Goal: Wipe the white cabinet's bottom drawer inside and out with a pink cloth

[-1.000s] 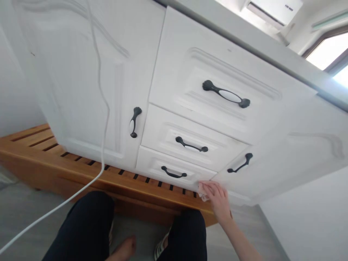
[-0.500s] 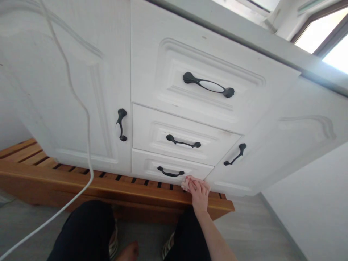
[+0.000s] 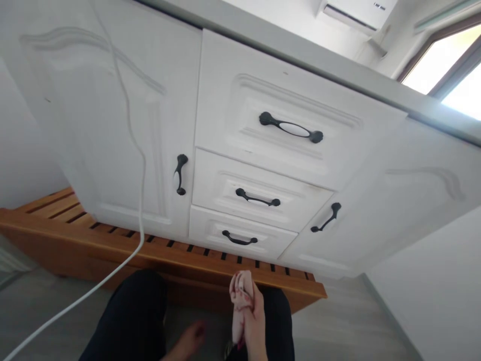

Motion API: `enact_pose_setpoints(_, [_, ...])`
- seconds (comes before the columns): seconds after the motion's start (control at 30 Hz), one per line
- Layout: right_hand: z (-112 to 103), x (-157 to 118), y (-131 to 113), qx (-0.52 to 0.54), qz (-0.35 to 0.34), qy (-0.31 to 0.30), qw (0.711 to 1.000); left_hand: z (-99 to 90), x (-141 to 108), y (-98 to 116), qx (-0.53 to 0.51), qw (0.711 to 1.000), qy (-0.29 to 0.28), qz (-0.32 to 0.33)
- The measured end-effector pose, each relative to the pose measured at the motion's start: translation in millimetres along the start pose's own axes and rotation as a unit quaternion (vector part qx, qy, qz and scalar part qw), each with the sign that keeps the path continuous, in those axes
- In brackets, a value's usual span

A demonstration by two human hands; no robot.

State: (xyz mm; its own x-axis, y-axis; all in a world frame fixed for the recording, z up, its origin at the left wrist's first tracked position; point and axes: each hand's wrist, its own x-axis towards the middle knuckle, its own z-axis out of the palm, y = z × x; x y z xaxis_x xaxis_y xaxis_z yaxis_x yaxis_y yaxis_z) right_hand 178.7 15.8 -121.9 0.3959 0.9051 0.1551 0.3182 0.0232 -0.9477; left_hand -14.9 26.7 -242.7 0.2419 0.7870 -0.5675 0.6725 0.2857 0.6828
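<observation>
My right hand [image 3: 255, 313] is closed round a crumpled pink cloth [image 3: 241, 288], held in front of the wooden slatted bench's front edge, above my right knee. Part of the cloth hangs down below the fingers. Low between my knees is my left hand [image 3: 193, 337], blurred by motion, with no object visible at it. Beyond the bench stands a white cabinet [image 3: 218, 120] with three drawers in the middle and a door on each side. The bottom drawer's dark handle [image 3: 239, 238] is the one nearest my right hand.
The wooden slatted bench [image 3: 112, 250] runs along the cabinet's base. A white cable [image 3: 142, 200] hangs down across the left door and over the bench. An air conditioner [image 3: 353, 15] and a window [image 3: 443, 55] are at the top right.
My right hand has drawn back from the bench slats below the bottom drawer towards me, bringing the pink cloth along. My left hand has moved slightly up and right. The view has shifted somewhat.
</observation>
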Motion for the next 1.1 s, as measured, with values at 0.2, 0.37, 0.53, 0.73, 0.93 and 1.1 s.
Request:
enact_pose_setpoints(0.2, [-7, -38, -5, 0.162, 0.191, 0.004, 0.968, -22.3, -52, 75, -0.148, 0.977, 0.053, 0.145])
enact_pose_setpoints(0.37, [-7, -42, -30, 0.081, 0.049, 0.015, 0.995, -26.5, -100, 135, -0.272, 0.940, 0.050, 0.198])
enact_pose_setpoints(0.53, [-7, -53, -59, 0.105, 0.011, 0.011, 0.994, -37.1, -122, 158, -0.428, 0.877, 0.067, 0.205])
enact_pose_setpoints(0.73, [-35, -40, -93, 0.115, 0.151, -0.052, 0.981, -52.4, -143, 165, -0.433, 0.888, 0.021, 0.155])
enact_pose_setpoints(0.93, [-32, -40, -93, -0.095, 0.031, 0.078, 0.992, -53.3, -154, 176, -0.323, 0.910, 0.156, 0.207])
enact_pose_setpoints(1.1, [-13, -57, -73, -0.190, -0.131, 0.102, 0.968, -44.4, -160, 182, -0.353, 0.897, 0.168, 0.206])
